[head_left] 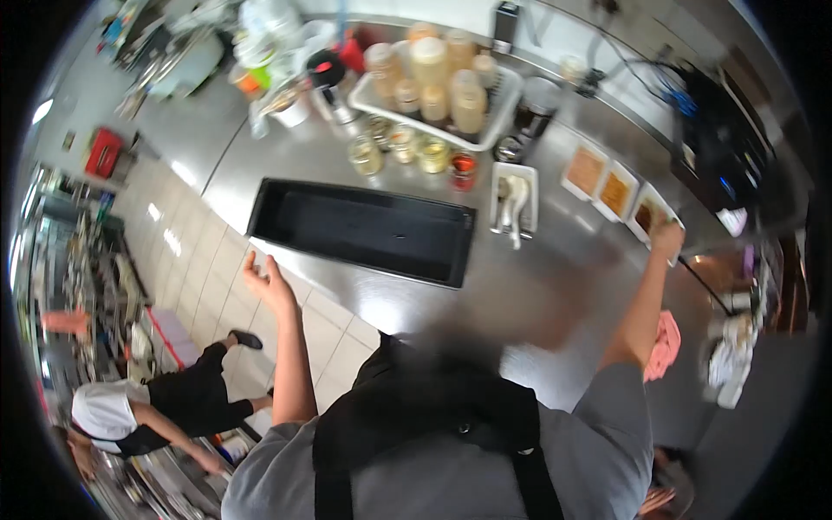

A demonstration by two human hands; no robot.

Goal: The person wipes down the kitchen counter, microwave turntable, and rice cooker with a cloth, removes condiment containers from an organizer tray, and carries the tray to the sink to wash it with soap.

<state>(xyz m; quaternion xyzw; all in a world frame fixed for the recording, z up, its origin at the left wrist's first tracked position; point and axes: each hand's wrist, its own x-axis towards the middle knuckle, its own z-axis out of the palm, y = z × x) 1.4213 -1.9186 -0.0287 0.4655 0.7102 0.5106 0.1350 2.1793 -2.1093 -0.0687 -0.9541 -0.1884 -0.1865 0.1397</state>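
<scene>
My left hand [272, 284] is raised near the front left corner of a long black rectangular tray [355, 227], its fingers apart and nothing in them. The tray looks bare inside. On the right, my right hand [666, 237] reaches over a white rectangular container [642, 227] with dark contents. Its fingers are drawn together at the container; what they grip is too small to make out. Beside that container stand two similar ones, one with orange-yellow contents [615, 191] and one with pinkish contents [585, 171].
Behind the black tray are small jars [433, 154] and a white tray of squeeze bottles [507, 130]. A white container with a white-handled utensil [516, 201] stands right of it. Black equipment [724, 147] with cables is at the far right. Another person [165, 407] works at the lower left.
</scene>
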